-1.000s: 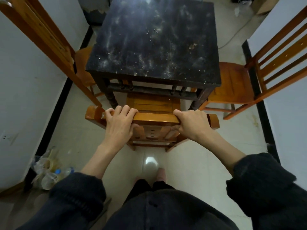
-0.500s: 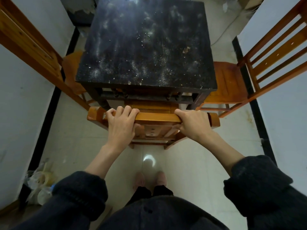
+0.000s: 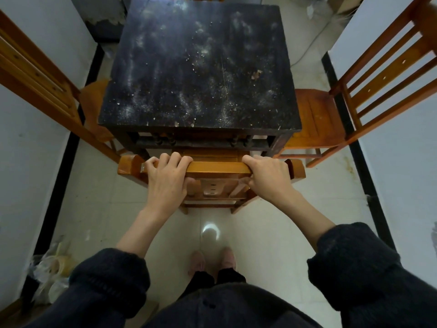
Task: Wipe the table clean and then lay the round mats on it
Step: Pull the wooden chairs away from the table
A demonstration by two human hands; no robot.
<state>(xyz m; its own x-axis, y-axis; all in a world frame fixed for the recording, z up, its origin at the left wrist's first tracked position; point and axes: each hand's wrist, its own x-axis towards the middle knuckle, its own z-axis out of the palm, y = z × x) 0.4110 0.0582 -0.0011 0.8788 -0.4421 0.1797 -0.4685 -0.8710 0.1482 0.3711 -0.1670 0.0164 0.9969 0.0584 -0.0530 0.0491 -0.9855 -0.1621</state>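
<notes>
At the near edge of the table [image 3: 201, 67] — both hands on the top rail of a wooden chair [image 3: 217, 167]. Left hand [image 3: 166, 183] and right hand [image 3: 268, 178]: fingers curled over the rail, clasping it. Chair: seat tucked under the table; likely rigid and fairly heavy, best moved by this rail. Table: dark top, dusty, crumb-strewn, unwiped. Side chairs [image 3: 314, 117] flank it. Cloth, round mats — not visible.

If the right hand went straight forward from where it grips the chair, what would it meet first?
Most likely the near edge of the dark table. The right hand grips the chair's top rail, pointing toward the table, with only a small gap visible between; depth is hard to judge.
</notes>
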